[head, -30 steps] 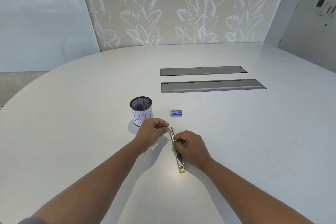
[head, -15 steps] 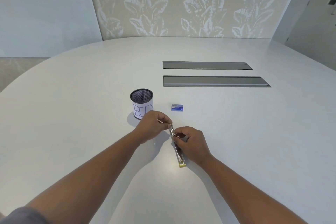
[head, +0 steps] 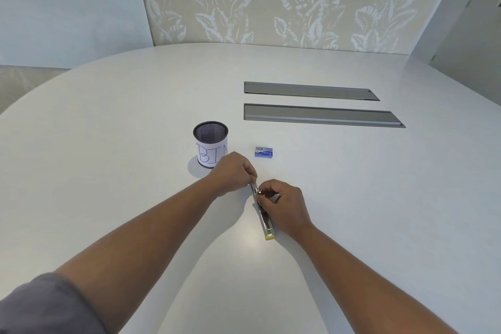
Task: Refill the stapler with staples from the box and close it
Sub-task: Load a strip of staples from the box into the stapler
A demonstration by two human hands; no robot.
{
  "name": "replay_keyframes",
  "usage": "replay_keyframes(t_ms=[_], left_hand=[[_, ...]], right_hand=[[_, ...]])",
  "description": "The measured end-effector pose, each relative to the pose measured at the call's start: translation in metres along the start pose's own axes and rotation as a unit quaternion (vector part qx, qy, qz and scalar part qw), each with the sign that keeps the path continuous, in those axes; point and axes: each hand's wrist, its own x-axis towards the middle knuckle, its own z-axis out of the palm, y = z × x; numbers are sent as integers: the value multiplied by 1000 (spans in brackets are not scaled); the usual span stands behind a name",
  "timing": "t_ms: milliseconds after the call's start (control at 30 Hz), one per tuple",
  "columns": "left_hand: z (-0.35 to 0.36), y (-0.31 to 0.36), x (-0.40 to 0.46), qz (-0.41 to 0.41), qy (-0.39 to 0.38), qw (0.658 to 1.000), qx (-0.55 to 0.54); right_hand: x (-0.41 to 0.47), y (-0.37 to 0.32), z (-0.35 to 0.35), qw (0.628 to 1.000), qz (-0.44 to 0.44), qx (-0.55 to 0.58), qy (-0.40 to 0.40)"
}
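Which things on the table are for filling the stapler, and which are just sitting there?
For the job: stapler, staple box, left hand, right hand.

Just sitting there: mesh cup labelled BIN, two grey panels in the table.

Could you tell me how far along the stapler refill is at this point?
Done: the stapler lies opened flat on the table. In hand: the left hand and right hand pinch small metal parts at its far end. Left: seating the staples and closing it. The staple box sits apart.

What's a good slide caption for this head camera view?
Both hands work an opened metal stapler on a white table, small blue staple box beyond.
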Motion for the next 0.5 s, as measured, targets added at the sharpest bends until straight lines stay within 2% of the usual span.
replay_keyframes(t_ms=[500], left_hand=[[3,9,3,-8,-12,999,40]], right_hand=[[-1,-2,-1,1000,16,9,1]])
